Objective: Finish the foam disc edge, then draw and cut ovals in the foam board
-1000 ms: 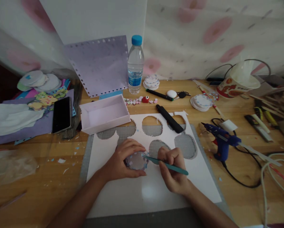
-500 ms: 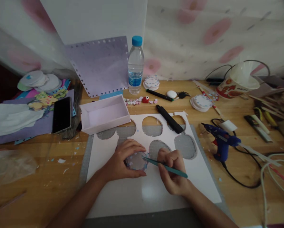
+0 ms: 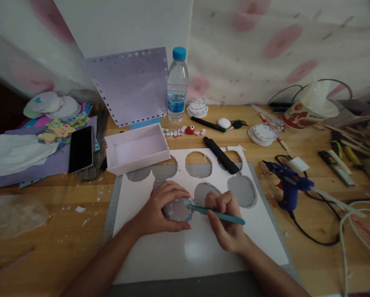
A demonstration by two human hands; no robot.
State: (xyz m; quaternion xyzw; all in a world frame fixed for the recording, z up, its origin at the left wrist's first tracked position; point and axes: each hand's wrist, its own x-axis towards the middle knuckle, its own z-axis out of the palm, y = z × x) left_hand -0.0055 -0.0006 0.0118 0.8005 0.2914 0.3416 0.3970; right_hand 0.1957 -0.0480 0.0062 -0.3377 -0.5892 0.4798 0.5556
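My left hand (image 3: 166, 206) curls around a round white paper disc (image 3: 177, 211), thumb below and fingers above. Small blue and pinkish pieces line the disc's edge. My right hand (image 3: 225, 218) is closed on teal tweezers (image 3: 218, 215), whose tips touch the disc's upper right rim. Whether a piece sits between the tips is too small to tell. Beneath both hands lies a white sheet (image 3: 135, 251) with several round holes cut out, on a grey cutting mat (image 3: 185, 284).
A white open box (image 3: 138, 148), a black pen-like tool (image 3: 221, 155) and a water bottle (image 3: 177, 88) stand or lie beyond my hands. At right is a blue glue gun (image 3: 288, 181) with its cord. A phone (image 3: 81, 149) lies at left. Decorated disc stacks (image 3: 262, 134) sit farther back.
The tweezers have tilted slightly flatter, and my right hand has shifted a little with them. My left hand keeps its hold on the disc.
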